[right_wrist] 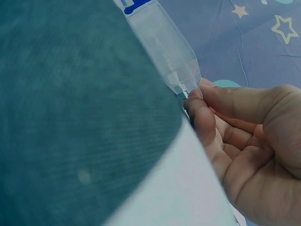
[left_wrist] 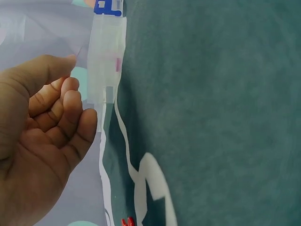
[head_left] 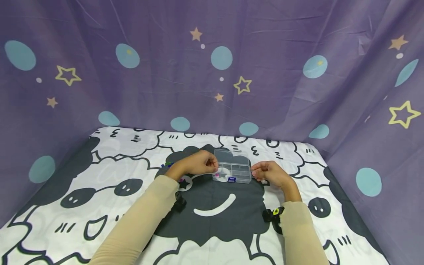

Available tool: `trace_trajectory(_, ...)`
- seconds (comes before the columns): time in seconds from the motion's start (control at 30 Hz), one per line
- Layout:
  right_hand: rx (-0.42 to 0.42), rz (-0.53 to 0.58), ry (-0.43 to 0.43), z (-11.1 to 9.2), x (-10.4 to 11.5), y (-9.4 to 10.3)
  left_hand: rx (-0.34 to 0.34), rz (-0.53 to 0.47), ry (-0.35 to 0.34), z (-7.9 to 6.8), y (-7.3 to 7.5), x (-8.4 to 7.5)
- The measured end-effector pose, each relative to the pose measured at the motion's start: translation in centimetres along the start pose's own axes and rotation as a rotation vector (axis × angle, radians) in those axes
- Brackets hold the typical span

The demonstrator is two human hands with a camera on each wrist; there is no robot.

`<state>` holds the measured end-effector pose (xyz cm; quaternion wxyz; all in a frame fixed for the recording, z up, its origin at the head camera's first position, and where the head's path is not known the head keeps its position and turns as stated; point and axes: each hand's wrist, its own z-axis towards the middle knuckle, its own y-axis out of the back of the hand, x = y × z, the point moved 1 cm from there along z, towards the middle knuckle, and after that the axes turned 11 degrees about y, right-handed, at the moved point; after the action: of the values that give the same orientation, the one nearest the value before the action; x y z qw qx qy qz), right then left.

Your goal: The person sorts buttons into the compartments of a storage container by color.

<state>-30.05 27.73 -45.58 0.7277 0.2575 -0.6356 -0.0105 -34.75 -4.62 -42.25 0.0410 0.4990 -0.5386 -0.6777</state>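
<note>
A clear plastic compartment box (head_left: 241, 171) lies on the dark patch of the bedspread, its transparent lid (head_left: 232, 157) raised at the back. A blue latch (head_left: 232, 179) marks its front side. Inside the left part, a small pink piece (left_wrist: 118, 65) shows through the wall. My left hand (head_left: 200, 163) hovers over the box's left side, fingers loosely bent; nothing shows between the fingertips in the left wrist view. At the right end, my right hand (right_wrist: 244, 136) pinches the box's corner between thumb and forefinger.
Small blue and green pieces (head_left: 167, 165) lie left of the box, partly behind the left wrist. A pink piece (head_left: 180, 180) is nearer to me, and red pieces (left_wrist: 128, 221) show low in the left wrist view. A purple curtain (head_left: 278, 99) hangs behind.
</note>
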Motion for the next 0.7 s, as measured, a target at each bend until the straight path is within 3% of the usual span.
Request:
trace_trajectory(0.3,0.002,0.010,-0.003,0.0,0.1,0.1,-0.014,0.016,-0.005,-0.5,0.3,0.5)
trace_trajectory(0.53,0.003,0.012,0.001,-0.1,0.1,0.1,-0.028,0.032,0.024,-1.8,1.1,0.3)
trace_trajectory(0.7,0.005,0.009,0.002,-0.1,0.1,0.1,-0.036,0.051,0.044,-2.7,1.8,1.2)
